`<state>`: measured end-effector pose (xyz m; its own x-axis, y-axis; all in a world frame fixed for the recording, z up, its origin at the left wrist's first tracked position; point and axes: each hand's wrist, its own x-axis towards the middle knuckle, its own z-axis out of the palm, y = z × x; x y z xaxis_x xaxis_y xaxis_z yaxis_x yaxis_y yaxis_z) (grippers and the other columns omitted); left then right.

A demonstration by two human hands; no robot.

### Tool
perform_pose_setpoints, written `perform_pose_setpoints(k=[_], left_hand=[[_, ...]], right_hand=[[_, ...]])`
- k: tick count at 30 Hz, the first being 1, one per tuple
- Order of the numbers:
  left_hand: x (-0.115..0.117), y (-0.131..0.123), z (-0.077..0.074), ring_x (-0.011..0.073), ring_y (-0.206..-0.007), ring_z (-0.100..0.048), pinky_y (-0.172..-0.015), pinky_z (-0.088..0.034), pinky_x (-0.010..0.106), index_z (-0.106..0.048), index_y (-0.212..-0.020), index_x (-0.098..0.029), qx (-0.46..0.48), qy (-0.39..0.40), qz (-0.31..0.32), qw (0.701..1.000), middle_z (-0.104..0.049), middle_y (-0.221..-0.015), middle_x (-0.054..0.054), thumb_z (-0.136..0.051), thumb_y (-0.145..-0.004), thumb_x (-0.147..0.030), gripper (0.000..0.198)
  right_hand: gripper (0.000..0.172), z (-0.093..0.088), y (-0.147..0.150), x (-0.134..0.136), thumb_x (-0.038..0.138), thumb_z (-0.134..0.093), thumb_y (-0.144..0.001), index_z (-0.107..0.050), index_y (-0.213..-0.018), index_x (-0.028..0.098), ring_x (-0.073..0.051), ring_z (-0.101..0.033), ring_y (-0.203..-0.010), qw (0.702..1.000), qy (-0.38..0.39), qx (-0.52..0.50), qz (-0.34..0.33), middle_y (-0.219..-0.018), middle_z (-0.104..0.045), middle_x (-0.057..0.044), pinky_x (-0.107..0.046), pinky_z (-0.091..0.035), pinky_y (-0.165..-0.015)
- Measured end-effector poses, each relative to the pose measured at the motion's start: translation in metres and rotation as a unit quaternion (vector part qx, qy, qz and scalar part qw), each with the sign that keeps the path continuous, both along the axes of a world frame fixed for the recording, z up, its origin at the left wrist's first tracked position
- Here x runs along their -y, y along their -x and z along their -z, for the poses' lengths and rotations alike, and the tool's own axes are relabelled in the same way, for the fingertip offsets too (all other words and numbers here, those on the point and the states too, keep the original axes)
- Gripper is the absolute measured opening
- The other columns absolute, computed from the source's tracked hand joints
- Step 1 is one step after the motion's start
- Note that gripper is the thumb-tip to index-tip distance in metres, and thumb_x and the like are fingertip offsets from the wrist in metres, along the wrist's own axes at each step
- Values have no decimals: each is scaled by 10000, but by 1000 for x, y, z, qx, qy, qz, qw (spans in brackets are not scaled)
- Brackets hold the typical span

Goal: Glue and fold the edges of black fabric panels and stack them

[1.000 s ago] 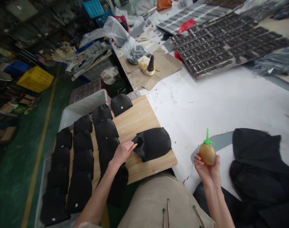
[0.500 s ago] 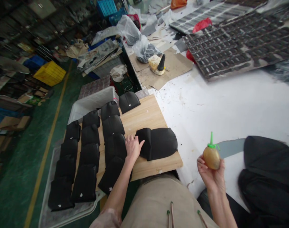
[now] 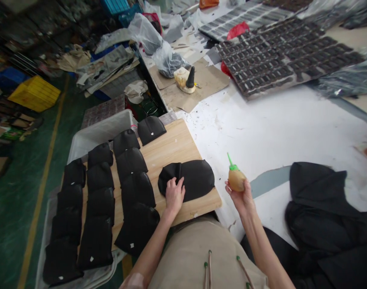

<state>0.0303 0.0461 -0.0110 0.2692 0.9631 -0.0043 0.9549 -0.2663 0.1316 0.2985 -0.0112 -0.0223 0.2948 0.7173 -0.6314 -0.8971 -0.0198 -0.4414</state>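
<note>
My left hand point(image 3: 174, 194) lies flat with fingers stretched out, pressing the folded left edge of a black fabric piece point(image 3: 195, 178) on a wooden board point(image 3: 171, 146). My right hand point(image 3: 240, 196) grips a small brownish squeeze bottle with a green nozzle point(image 3: 235, 177), held upright just right of the board. Several black fabric pieces point(image 3: 131, 162) lie in overlapping rows on the board's left part.
A white plastic bin point(image 3: 103, 130) sits under the board. A heap of black fabric point(image 3: 325, 216) lies at the right on the white table point(image 3: 276, 128). Dark gridded trays point(image 3: 276, 56), plastic bags and cardboard with a cone-topped glue bottle point(image 3: 186, 82) stand farther back. Floor with yellow crate point(image 3: 34, 93) at left.
My left hand has flattened the fabric piece's folded edge and moved onto it. My right hand has brought the bottle leftward, close to the board.
</note>
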Motion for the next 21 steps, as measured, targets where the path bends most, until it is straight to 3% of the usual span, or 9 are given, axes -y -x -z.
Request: perform_pose_setpoints(k=[4,8,11,15,17,19,21], left_hand=[[-4,11,8,272,-1089,-549,-954,-509,413,-643,-1209,-170,64,-19,-18,998,-585,-1115,131,-492,-868,-70,386],[-5,15,12,244,-1019,-593,-932,-518,408,-649,-1149,-178,157,-15,-51,986,-623,-1028,98,-460,-839,-24,395],[-8,17,12,227,-1009,-622,-937,-512,402,-665,-1057,-180,260,-9,-102,960,-668,-1022,81,-465,-833,-36,333],[-12,18,10,202,-964,-657,-913,-524,367,-669,-985,-167,392,28,-170,903,-701,-1008,67,-504,-817,-71,255],[-12,18,6,195,-928,-662,-877,-537,356,-665,-999,-163,409,47,-186,892,-696,-992,68,-505,-828,-83,249],[-11,16,0,209,-940,-649,-883,-532,377,-666,-990,-163,350,32,-182,918,-669,-996,80,-521,-818,-69,245],[-7,10,-9,251,-1041,-606,-947,-496,433,-667,-1008,-168,232,-18,-157,960,-623,-1064,107,-549,-805,-53,261]], right_hand=[[470,15,19,-37,564,-797,-675,-689,-1044,294,-246,-689,-935,997,-47,24,-57,-1067,-727,9,-423,-559,-863],[468,20,33,-66,550,-785,-701,-708,-1051,250,-262,-678,-971,989,-104,68,-86,-1056,-732,-13,-412,-551,-875],[414,17,32,-72,495,-767,-747,-708,-1058,227,-251,-658,-1022,982,-125,113,-81,-1103,-719,-37,-359,-561,-837],[399,17,17,-53,464,-780,-737,-705,-1070,256,-205,-661,-984,990,-84,104,-48,-1123,-709,-17,-284,-581,-727],[446,19,8,-35,469,-800,-705,-701,-1089,264,-192,-663,-958,993,-57,96,-27,-1116,-709,-11,-268,-584,-708],[470,22,2,-15,486,-808,-686,-699,-1087,268,-179,-661,-936,996,-32,86,-3,-1104,-708,-4,-262,-585,-711],[439,26,2,2,492,-811,-681,-703,-1046,272,-169,-657,-917,998,-1,65,27,-1074,-710,5,-261,-582,-715]])
